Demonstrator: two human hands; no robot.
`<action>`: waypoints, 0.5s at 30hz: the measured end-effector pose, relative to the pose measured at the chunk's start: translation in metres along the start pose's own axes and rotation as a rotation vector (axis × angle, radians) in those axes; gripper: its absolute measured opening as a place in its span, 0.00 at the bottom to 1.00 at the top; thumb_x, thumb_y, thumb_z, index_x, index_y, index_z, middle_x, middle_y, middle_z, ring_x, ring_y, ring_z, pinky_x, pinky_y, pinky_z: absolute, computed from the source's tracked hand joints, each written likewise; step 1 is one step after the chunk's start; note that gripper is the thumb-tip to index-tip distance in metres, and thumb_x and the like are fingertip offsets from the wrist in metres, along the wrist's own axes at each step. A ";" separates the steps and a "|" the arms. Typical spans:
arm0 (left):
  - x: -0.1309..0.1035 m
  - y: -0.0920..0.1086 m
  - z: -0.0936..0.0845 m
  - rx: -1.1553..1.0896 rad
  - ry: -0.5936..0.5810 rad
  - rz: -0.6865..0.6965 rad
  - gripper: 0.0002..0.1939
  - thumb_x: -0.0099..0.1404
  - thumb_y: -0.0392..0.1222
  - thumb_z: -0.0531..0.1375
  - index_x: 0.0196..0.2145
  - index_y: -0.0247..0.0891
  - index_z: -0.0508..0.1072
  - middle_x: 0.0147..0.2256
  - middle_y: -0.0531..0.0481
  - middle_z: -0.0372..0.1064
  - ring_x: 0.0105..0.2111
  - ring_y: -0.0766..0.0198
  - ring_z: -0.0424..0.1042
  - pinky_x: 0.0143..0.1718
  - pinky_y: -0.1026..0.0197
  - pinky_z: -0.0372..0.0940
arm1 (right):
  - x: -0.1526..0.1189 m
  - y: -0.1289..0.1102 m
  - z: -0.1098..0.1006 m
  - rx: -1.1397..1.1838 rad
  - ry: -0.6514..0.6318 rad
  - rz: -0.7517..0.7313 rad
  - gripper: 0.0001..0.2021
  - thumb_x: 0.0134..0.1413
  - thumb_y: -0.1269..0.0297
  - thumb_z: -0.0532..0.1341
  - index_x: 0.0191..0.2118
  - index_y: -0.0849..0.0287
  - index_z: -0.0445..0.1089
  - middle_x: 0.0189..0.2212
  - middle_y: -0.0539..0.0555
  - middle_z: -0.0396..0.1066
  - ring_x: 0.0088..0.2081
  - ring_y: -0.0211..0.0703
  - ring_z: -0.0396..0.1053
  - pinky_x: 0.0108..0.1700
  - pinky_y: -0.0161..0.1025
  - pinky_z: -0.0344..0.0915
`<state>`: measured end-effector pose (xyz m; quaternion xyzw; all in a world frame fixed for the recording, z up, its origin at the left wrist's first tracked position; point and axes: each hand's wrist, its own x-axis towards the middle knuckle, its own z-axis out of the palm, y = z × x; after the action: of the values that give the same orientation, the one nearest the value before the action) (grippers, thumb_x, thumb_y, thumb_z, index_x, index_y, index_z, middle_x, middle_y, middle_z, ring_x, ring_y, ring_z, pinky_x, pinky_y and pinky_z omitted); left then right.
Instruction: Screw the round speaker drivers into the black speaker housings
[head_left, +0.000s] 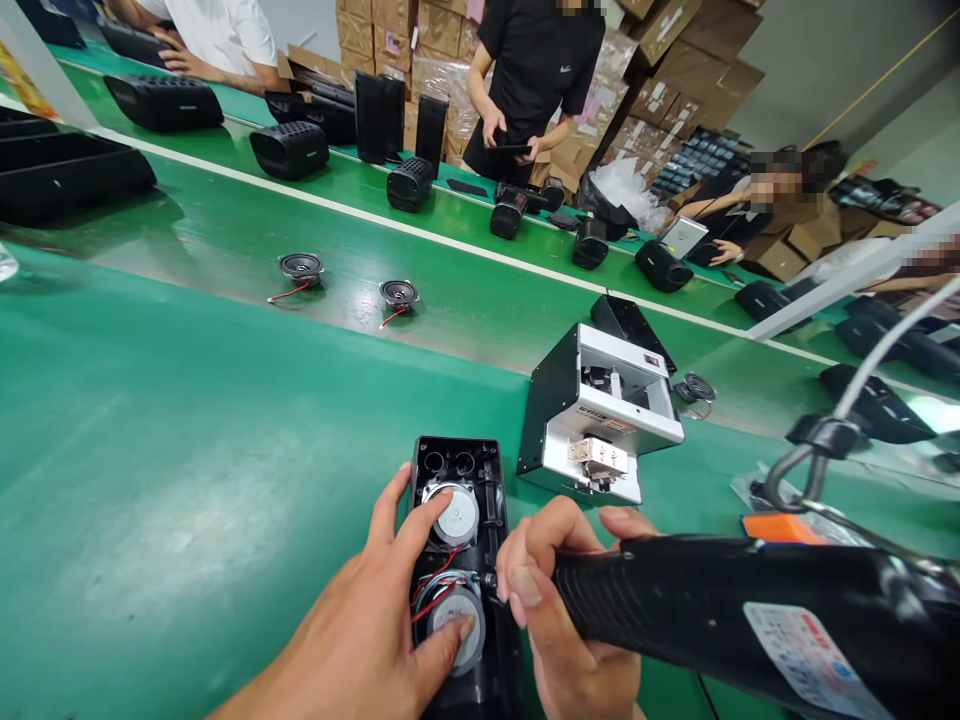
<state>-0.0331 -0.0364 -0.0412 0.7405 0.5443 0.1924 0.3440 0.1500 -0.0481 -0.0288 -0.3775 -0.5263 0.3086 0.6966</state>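
Observation:
A black speaker housing [491,470] lies on the green mat with its inside facing up. Two round speaker drivers sit in it, an upper driver [459,515] and a lower driver [457,635], with red wires between them. My left hand [375,600] grips the housing, its thumb on the lower driver and a finger on the upper one. My right hand [570,600] is wrapped around a black electric screwdriver [675,590], whose tip points at the housing's right side beside the lower driver. My fingers partly hide that tip.
Just beyond the housing stands a screw feeder [607,410]. Loose drivers [399,293] with red wires lie on the green conveyor, where several black speakers [289,150] stand farther back. A hanging cable [885,350] is at right. Co-workers [540,80] are across the line.

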 end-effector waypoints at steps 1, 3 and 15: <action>0.000 0.000 0.000 -0.002 0.007 0.004 0.47 0.68 0.43 0.68 0.80 0.62 0.59 0.86 0.47 0.36 0.56 0.44 0.86 0.54 0.44 0.85 | 0.000 0.001 0.001 0.000 0.003 -0.005 0.25 0.78 0.71 0.65 0.69 0.39 0.60 0.35 0.43 0.63 0.30 0.40 0.68 0.31 0.39 0.67; 0.000 -0.002 0.001 -0.011 0.010 0.013 0.47 0.68 0.43 0.69 0.79 0.63 0.58 0.86 0.48 0.37 0.57 0.45 0.86 0.54 0.45 0.84 | 0.000 0.003 0.002 0.010 0.014 0.000 0.24 0.77 0.70 0.66 0.67 0.40 0.60 0.34 0.43 0.63 0.29 0.40 0.67 0.30 0.38 0.66; 0.003 -0.009 0.003 -0.029 -0.022 0.060 0.44 0.71 0.42 0.65 0.79 0.63 0.56 0.86 0.46 0.34 0.54 0.48 0.87 0.52 0.48 0.84 | -0.003 0.014 0.004 -0.078 0.038 0.034 0.18 0.76 0.60 0.68 0.63 0.44 0.64 0.34 0.45 0.64 0.29 0.41 0.66 0.32 0.39 0.67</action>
<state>-0.0364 -0.0331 -0.0494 0.7535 0.5153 0.2024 0.3546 0.1446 -0.0424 -0.0411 -0.4189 -0.5181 0.2925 0.6860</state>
